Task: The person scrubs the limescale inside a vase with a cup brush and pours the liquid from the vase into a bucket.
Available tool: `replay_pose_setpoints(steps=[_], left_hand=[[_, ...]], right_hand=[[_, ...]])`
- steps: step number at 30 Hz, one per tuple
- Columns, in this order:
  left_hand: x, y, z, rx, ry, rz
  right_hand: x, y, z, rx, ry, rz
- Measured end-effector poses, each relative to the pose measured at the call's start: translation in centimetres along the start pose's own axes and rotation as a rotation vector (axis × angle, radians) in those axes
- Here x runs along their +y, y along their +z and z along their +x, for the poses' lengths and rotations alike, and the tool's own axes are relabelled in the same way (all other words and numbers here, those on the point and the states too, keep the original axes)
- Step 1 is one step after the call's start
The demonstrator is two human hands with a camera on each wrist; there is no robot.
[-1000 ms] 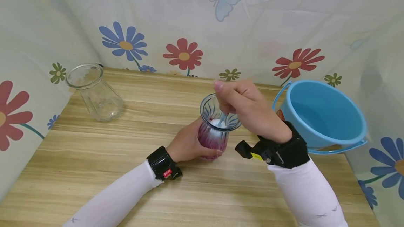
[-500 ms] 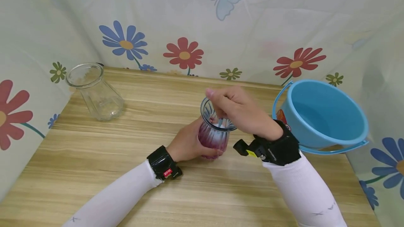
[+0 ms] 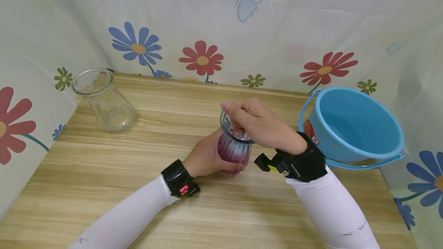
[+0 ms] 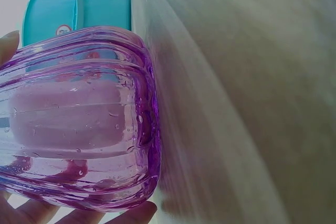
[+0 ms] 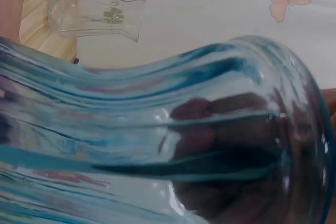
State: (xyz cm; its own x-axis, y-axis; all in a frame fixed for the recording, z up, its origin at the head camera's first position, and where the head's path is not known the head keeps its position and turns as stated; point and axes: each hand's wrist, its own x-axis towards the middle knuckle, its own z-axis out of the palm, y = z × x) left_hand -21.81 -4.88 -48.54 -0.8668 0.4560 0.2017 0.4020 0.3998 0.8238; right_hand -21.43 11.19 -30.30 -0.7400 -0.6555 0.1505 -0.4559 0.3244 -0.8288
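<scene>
A ribbed glass vase [image 3: 234, 152], purple below and bluish at its flared rim, stands on the wooden table in the head view. My left hand [image 3: 205, 157] grips its lower body from the left, thumb in front and fingers behind. Over the mouth, my right hand [image 3: 263, 124] has curled fingers dipped inside the rim, holding a bottle brush by its light blue handle [image 5: 184, 167]. The brush's pale, sponge-like head [image 4: 68, 114] shows through the purple glass in the left wrist view. Water drops cling to the glass there.
A clear glass vase [image 3: 109, 107] stands at the table's back left. On the right sits a light blue bucket [image 3: 356, 126], its handle hanging down. Flower-printed cloth [image 3: 270, 49] walls the back and sides of the table [image 3: 145, 153].
My right hand has moved down and left, pushing the brush deeper into the vase, and its fingers now reach inside the rim. The left hand and vase have stayed put.
</scene>
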Motion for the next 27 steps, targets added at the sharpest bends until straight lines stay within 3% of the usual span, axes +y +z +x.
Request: replay_pose_setpoints(steps=[14,21,27], left_hand=[[-0.1,0.1,0.0,0.005,0.006,0.012],[0.0,0.1,-0.1,0.005,0.002,0.014],[0.0,0.1,-0.1,0.005,0.003,0.017]], right_hand=[[-0.7,-0.6,-0.5,0.148,-0.106,0.114],[-1.6,-1.1,-1.0,0.176,-0.21,0.242],[-1.4,-0.7,-0.9,0.201,-0.28,0.253]])
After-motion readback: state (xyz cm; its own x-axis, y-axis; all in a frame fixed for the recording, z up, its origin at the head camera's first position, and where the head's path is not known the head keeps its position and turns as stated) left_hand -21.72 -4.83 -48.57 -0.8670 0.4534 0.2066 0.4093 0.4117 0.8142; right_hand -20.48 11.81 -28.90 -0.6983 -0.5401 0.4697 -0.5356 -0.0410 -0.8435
